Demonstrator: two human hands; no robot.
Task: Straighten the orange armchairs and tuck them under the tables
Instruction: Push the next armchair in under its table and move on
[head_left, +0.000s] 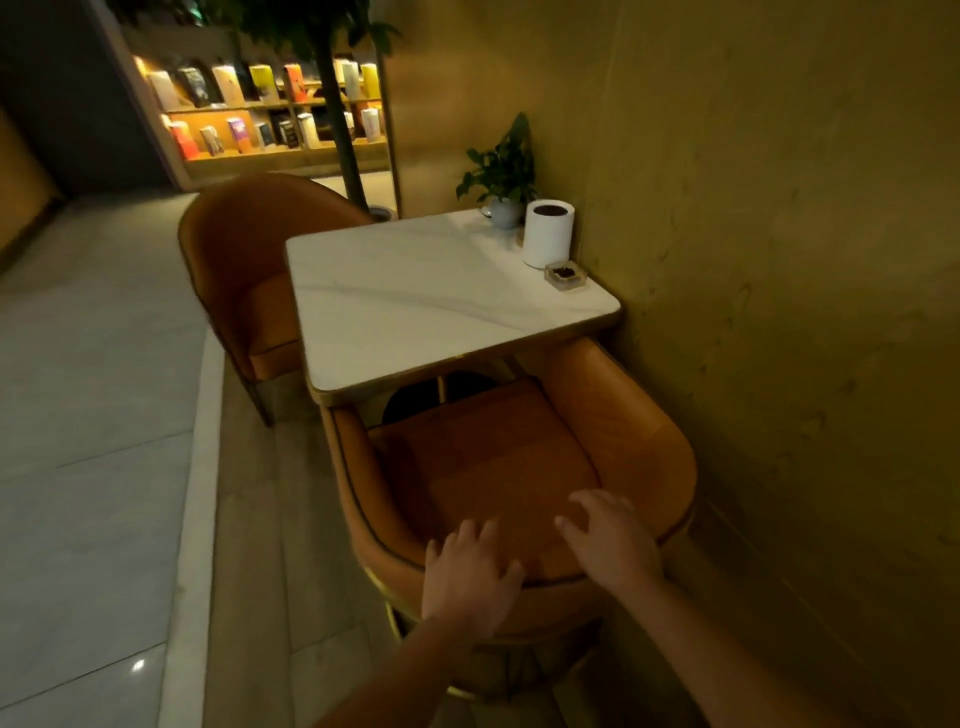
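Orange armchair (498, 457) faces the table (415, 291) at twelve o'clock; left hand (467, 577) and right hand (613, 540) rest spread-fingered on its backrest (550, 569) at six, gripping nothing.

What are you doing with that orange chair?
A person rests the left hand and the right hand on the top of the backrest of the near orange armchair, fingers spread. The chair's front reaches the near edge of the white table. A second orange armchair stands at the table's far side. A small potted plant sits on the table by the wall.
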